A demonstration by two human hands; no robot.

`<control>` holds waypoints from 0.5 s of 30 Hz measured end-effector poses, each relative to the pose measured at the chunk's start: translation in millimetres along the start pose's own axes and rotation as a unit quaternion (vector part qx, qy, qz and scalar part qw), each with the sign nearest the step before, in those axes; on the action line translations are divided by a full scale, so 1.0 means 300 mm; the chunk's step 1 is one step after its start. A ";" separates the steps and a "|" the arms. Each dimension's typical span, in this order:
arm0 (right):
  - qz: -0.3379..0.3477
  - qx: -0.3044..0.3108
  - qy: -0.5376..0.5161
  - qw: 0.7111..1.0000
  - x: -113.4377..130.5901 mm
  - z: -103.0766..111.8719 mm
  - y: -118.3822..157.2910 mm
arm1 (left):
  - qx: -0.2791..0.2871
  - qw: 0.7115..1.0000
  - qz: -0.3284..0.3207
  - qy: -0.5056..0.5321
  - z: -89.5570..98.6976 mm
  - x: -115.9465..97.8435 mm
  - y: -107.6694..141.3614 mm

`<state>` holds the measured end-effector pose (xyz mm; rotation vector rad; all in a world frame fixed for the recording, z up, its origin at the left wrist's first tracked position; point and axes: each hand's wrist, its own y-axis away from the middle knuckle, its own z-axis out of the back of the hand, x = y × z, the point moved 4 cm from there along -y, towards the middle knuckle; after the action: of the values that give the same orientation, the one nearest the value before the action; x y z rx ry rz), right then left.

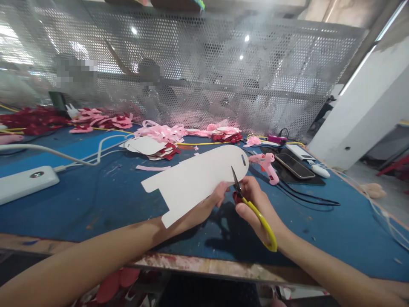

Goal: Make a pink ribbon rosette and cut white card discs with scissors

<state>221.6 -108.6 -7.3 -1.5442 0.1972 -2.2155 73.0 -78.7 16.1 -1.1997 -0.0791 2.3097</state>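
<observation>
A long white cut-out board (194, 179) with a rounded end and a small slot is held above the blue table. My left hand (217, 196) grips its lower edge, thumb on top, the other fingers mostly hidden beneath. Scissors with yellow handles (263, 224) are in my right hand (255, 202), their dark blades pointing up over the board near its rounded end. Something dark red shows by the fingers of my right hand, too small to make out.
A pink glue gun (266, 165) and a phone (294, 165) lie to the right on the blue table (128, 204). White cut-outs (145, 146), pink ribbons (162, 131) and red pieces are piled behind. A white power strip (28, 183) is at left. A perforated metal screen (204, 72) stands behind.
</observation>
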 end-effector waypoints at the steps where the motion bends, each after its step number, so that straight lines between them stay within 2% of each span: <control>1: -0.015 -0.008 0.005 1.000 -0.005 0.003 0.000 | 0.008 1.000 0.003 0.010 -0.004 0.002 -0.002; 9: -0.059 -0.062 0.012 0.996 -0.022 0.008 0.005 | 0.033 0.997 0.027 0.065 -0.040 0.036 -0.011; 12: -0.077 -0.067 -0.036 0.994 -0.034 -0.005 0.011 | 0.036 0.996 0.037 0.068 -0.046 0.033 -0.007; 15: -0.083 -0.042 -0.125 0.988 -0.031 -0.019 0.012 | 0.039 0.997 0.040 0.060 -0.049 0.017 0.000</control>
<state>219.9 -108.5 -18.8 -1.9295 0.0877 -2.1322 82.0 -79.1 3.6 -1.3210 0.1021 2.2799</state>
